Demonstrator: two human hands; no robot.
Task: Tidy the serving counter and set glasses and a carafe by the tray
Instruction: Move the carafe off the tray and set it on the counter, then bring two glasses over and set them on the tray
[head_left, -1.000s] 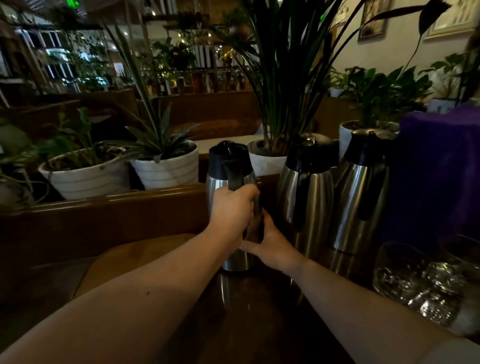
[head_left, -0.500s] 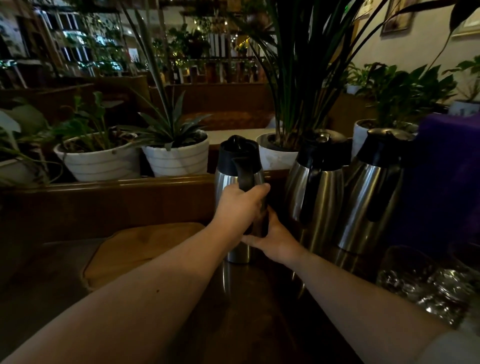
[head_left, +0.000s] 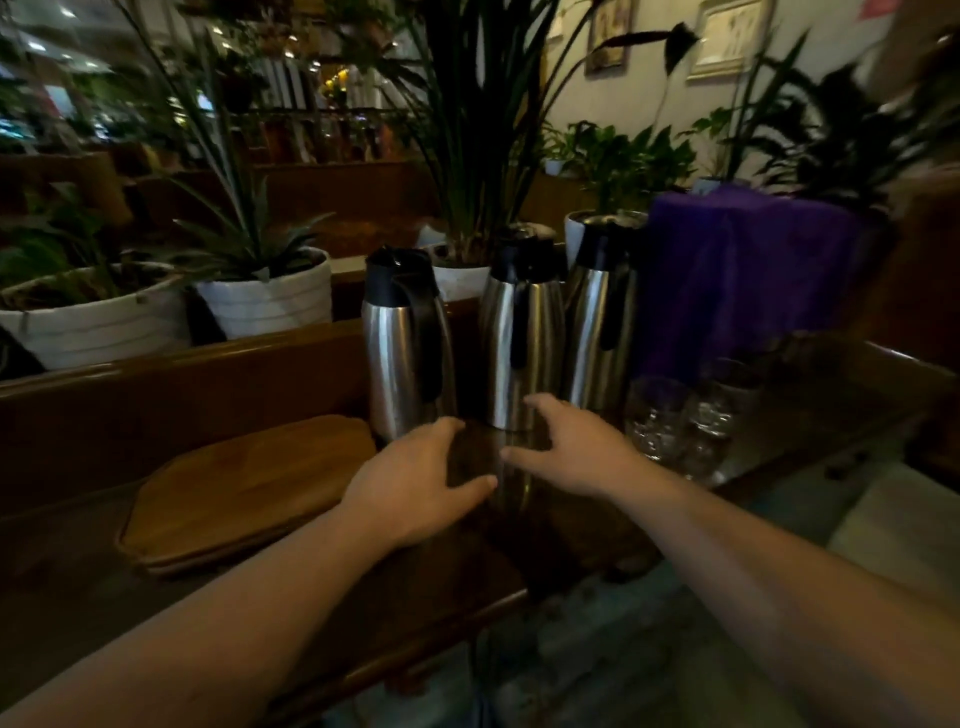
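A steel carafe (head_left: 400, 353) with a black lid and handle stands upright on the dark counter, just right of the wooden tray (head_left: 244, 488). My left hand (head_left: 415, 483) hovers in front of its base, fingers spread, holding nothing. My right hand (head_left: 571, 447) is beside it, open too, in front of a second steel carafe (head_left: 522, 338). A third carafe (head_left: 597, 322) stands further right. Clear glasses (head_left: 685, 421) cluster to the right of my right hand.
A purple cloth (head_left: 748, 270) covers something behind the glasses. White plant pots (head_left: 270, 301) line the ledge behind the wooden counter rail (head_left: 182, 364). The counter's front edge (head_left: 467, 618) drops to a tiled floor at the lower right.
Both hands have let go of the left carafe and drawn back toward me. The carafe now stands alone beside the tray. My view has shifted left and back.
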